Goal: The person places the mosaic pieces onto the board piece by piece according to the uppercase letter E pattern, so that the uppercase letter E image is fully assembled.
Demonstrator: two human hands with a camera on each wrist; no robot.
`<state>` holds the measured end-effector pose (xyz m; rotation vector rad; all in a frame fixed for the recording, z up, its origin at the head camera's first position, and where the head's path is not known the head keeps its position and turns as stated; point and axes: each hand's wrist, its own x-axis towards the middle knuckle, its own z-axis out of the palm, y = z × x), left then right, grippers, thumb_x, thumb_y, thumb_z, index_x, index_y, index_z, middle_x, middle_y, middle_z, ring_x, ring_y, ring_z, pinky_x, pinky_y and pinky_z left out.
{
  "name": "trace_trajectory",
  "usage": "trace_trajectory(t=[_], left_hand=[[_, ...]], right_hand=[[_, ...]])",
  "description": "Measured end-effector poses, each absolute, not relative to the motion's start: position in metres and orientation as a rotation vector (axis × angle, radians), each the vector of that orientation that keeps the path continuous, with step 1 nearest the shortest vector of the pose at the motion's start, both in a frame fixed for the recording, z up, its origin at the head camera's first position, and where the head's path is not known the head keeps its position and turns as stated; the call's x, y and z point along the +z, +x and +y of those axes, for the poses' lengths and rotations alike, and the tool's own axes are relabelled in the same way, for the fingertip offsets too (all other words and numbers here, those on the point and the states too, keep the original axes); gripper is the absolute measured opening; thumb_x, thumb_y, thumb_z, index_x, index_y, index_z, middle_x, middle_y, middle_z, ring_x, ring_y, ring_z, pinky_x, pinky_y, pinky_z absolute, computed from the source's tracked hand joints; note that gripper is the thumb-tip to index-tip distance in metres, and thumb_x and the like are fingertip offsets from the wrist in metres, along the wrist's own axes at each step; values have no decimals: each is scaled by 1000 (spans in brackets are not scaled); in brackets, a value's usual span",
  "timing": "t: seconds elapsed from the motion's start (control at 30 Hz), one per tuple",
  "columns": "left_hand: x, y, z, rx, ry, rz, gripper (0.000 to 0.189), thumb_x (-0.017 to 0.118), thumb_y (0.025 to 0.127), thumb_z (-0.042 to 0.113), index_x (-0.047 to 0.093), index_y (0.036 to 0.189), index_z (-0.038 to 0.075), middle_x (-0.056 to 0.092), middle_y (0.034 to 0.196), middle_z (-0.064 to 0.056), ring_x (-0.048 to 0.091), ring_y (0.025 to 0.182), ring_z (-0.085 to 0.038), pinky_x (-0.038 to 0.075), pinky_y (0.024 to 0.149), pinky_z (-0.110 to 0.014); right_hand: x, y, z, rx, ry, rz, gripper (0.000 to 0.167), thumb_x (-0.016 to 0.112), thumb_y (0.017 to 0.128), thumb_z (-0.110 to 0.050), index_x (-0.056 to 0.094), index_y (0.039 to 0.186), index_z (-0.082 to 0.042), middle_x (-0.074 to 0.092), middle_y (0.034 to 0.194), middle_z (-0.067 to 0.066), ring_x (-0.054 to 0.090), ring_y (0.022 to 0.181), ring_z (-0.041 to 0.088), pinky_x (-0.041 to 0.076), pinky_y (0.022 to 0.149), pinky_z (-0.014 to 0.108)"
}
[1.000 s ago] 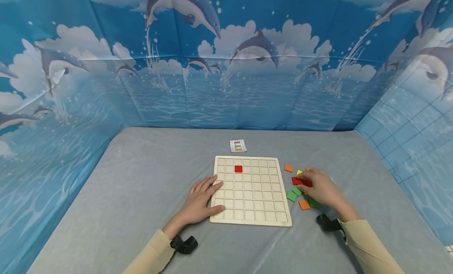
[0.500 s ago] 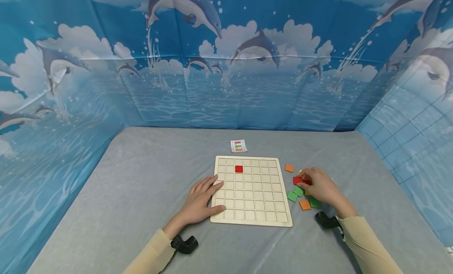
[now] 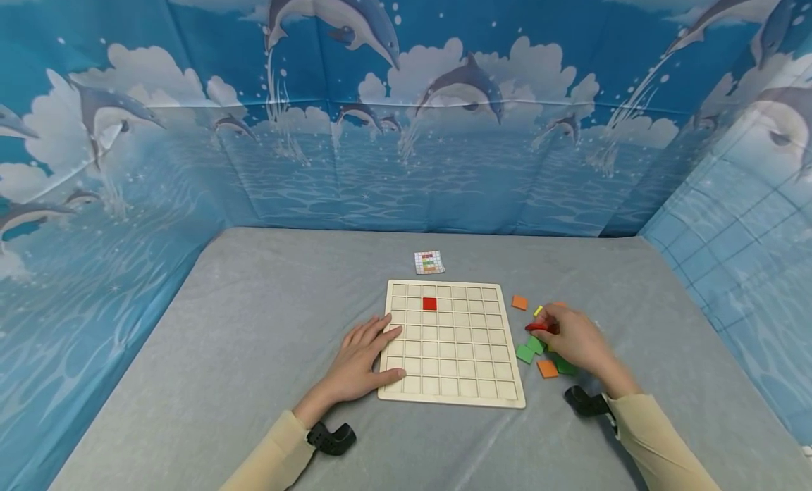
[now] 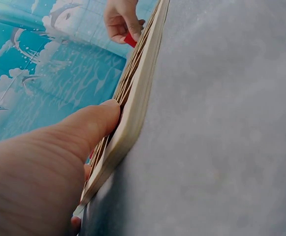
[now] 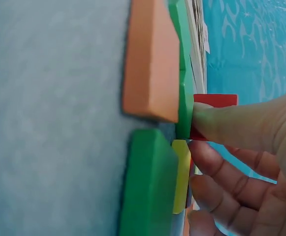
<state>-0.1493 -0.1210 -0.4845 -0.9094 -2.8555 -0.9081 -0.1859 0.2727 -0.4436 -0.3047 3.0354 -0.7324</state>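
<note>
A pale wooden grid board [image 3: 447, 401] lies on the grey cloth, with one red square tile [image 3: 429, 303] set in a cell near its top. My left hand [image 3: 357, 363] rests on the board's left edge, fingers spread, and its thumb [image 4: 106, 118] lies over the rim. To the right of the board, my right hand [image 3: 574, 338] pinches another red tile [image 5: 224, 100] between thumb and fingers. That tile stands tipped on edge above the loose pile. Green tiles [image 3: 525, 353] and a yellow tile [image 5: 181, 172] lie just under the hand, partly hidden by it.
Orange tiles [image 3: 519, 303] lie at the back of the pile, and another orange tile [image 5: 152, 64] sits at its front. A small printed card [image 3: 429, 263] with a coloured grid lies behind the board. A blue dolphin curtain [image 3: 406, 160] surrounds the table.
The red tile at my right fingertips has gone from lying flat to tipped up on edge, pinched. My right hand has barely shifted, and the left hand stays on the board.
</note>
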Motion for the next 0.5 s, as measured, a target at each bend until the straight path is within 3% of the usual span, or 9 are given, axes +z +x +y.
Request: trace_trajectory(t=[0.23,0.5], left_hand=[[-485,-150,-121,-921,-916,-2838,72,60,89,49,37,147,12,22,155,-9,13,141,-31,11,106,-54],[-487,-150,-122,-914,-913,-2831,72,59,89,50,38,147,13,22,155,-9,14,141,-31,11,107,-53]], right_hand=[[-443,-186,271,-877,-285,3058,13,71,86,-10,59,91,-6,60,77,4,48,61,18,39,54,32],[-441,-191,254,-936,-426,3071,24,70,87,-9,59,107,-3,65,86,9,58,67,17,45,55,32]])
